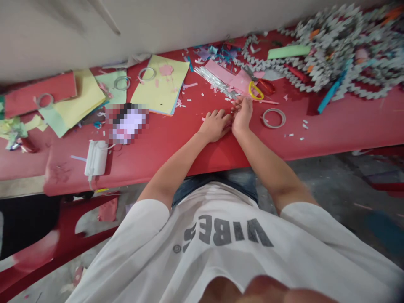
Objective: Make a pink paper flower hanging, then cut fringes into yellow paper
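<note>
Bench: a red bench [158,151] runs across the view, scattered with paper scraps.
Far left: a red card [41,93] and yellow and pale green paper sheets [80,94] overlap, with a tape ring [44,100] on the card.
Near left: a white plastic packet [96,158] lies at the bench edge; beside it, a blurred patch hides whatever is there.
Centre far: a stack of yellow paper [160,82] lies with a tape ring [147,74] on it.
Left hand: the left hand [217,125] rests palm down on the bench, fingers lightly spread, its fingertips touching the right hand.
Right hand: the right hand [243,115] stands narrow, fingers drawn together; whether it holds anything is too small to tell.
Just beyond the hands: silver strips [214,82] lie on pink paper [227,73], near yellow-handled scissors [257,89].
Right: a tape roll [274,118] sits near the right hand; a grey zigzag paper chain [331,50] heaps at far right.
</note>
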Demonstrator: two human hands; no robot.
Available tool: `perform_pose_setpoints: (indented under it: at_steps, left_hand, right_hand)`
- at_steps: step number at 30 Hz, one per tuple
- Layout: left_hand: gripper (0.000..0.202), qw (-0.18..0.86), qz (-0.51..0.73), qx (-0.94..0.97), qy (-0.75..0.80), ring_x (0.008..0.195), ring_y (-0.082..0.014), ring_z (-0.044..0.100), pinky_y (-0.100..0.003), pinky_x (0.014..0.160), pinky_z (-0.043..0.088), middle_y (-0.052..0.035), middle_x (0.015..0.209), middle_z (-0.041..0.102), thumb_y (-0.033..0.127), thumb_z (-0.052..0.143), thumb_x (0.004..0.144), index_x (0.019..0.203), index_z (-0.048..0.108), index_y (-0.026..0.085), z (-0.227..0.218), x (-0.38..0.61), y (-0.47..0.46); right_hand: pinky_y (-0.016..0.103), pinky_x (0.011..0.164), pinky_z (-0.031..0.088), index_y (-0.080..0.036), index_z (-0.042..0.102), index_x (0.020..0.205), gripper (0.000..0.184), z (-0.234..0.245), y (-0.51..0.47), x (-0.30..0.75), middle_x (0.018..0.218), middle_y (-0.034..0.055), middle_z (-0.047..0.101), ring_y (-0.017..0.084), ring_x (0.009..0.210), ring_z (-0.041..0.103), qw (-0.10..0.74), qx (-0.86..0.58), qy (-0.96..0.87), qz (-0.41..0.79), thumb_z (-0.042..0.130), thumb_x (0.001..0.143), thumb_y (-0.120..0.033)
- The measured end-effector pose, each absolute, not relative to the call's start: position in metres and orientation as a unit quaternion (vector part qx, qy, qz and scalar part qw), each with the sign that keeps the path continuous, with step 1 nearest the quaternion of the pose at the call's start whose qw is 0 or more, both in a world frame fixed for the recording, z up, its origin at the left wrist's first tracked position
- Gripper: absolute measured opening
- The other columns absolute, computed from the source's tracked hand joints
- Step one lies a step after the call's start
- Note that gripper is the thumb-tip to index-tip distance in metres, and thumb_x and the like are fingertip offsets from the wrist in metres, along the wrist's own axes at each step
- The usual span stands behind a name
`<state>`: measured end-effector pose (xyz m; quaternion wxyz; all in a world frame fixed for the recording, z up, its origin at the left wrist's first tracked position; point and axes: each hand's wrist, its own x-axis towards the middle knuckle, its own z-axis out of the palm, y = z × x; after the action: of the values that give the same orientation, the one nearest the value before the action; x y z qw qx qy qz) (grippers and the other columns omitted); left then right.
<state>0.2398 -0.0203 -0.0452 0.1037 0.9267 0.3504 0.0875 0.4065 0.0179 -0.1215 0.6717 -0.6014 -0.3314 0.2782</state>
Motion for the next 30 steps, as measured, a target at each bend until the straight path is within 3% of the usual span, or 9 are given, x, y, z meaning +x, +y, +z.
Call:
perform_pose_setpoints:
  at_steps: [4,8,11,13,15,17,22,26,30]
  left_hand:
    - [0.037,0.147,0.087,0.929,0.328,0.118,-0.037,0.073,-0.052,0.103,0.055,-0.018,0.124,0.08,0.036,0.051,0.109,0.129,0.077,0.019,-0.052,0.239,-0.012]
    - [0.024,0.172,0.12,0.916,0.343,0.092,-0.0336,0.076,-0.047,0.087,0.055,-0.013,0.092,0.08,0.037,0.062,0.102,0.093,0.078,0.021,-0.061,0.238,-0.007]
    - [0.029,0.201,0.193,0.88,0.385,0.075,-0.0251,0.069,-0.039,0.075,0.049,-0.0069,0.075,0.07,0.032,0.064,0.101,0.073,0.061,0.022,-0.064,0.233,-0.002]
    - [0.041,0.223,0.25,0.841,0.426,0.064,-0.0183,0.06,-0.034,0.066,0.043,-0.0027,0.067,0.059,0.033,0.051,0.11,0.07,0.045,0.024,-0.066,0.226,0.003]
    - [0.053,0.291,0.341,0.772,0.451,0.055,-0.0136,0.048,-0.03,0.058,0.035,0.0009,0.061,0.046,0.046,0.042,0.117,0.069,0.034,0.025,-0.067,0.22,0.01]
    - [0.065,0.395,0.445,0.669,0.446,0.05,-0.0106,0.037,-0.029,0.053,0.028,0.0038,0.057,0.035,0.064,0.049,0.114,0.067,0.028,0.025,-0.069,0.216,0.019]
    - [0.069,0.579,0.522,0.47,0.415,0.042,-0.0074,0.027,-0.028,0.044,0.021,0.0061,0.055,0.031,0.074,0.06,0.107,0.064,0.035,0.025,-0.076,0.208,0.04]
    - [0.058,0.616,0.541,0.399,0.41,0.04,-0.008,0.034,-0.028,0.04,0.024,0.003,0.057,0.044,0.063,0.059,0.11,0.069,0.047,0.024,-0.073,0.198,0.053]
    - [0.04,0.653,0.523,0.369,0.405,0.037,-0.0067,0.029,-0.024,0.038,0.022,0.0065,0.054,0.041,0.045,0.054,0.114,0.083,0.064,0.021,-0.063,0.189,0.059]
  right_hand:
    - [0.056,0.107,0.067,-0.03,0.06,0.113,0.084,-0.111,0.019,0.405,0.112,0.0115,0.072,0.031,0.126,0.076,0.692,-0.514,-0.291,0.415,0.023,0.092,-0.103]
    - [0.053,0.1,0.069,-0.03,0.06,0.102,0.085,-0.091,0.014,0.416,0.099,0.0087,0.07,0.03,0.116,0.077,0.701,-0.462,-0.286,0.462,0.033,0.085,-0.109]
    - [0.049,0.098,0.069,-0.03,0.06,0.099,0.087,-0.081,0.008,0.422,0.099,0.0078,0.07,0.026,0.105,0.078,0.704,-0.493,-0.283,0.425,0.027,0.087,-0.109]
    - [0.048,0.099,0.068,-0.03,0.061,0.097,0.088,-0.078,0.004,0.42,0.099,0.0071,0.07,0.024,0.099,0.078,0.694,-0.526,-0.301,0.389,0.021,0.089,-0.108]
    - [0.049,0.101,0.067,-0.031,0.062,0.095,0.088,-0.078,-0.003,0.412,0.096,0.0063,0.07,0.025,0.098,0.077,0.659,-0.564,-0.359,0.344,0.02,0.09,-0.108]
    - [0.054,0.109,0.064,-0.031,0.065,0.095,0.087,-0.077,-0.011,0.401,0.097,0.007,0.07,0.028,0.104,0.075,0.601,-0.595,-0.448,0.291,0.025,0.091,-0.108]
    - [0.058,0.123,0.054,-0.028,0.072,0.117,0.078,-0.068,-0.036,0.381,0.126,0.0154,0.069,0.034,0.126,0.068,0.441,-0.592,-0.643,0.203,0.032,0.103,-0.094]
    - [0.06,0.127,0.05,-0.025,0.068,0.142,0.064,-0.061,-0.048,0.371,0.151,0.0198,0.065,0.039,0.143,0.062,0.306,-0.552,-0.751,0.194,0.053,0.106,-0.076]
    - [0.067,0.138,0.033,-0.016,0.05,0.168,0.077,-0.059,-0.056,0.353,0.178,0.0217,0.046,0.045,0.169,0.039,0.206,-0.561,-0.783,0.169,0.059,0.106,-0.062]
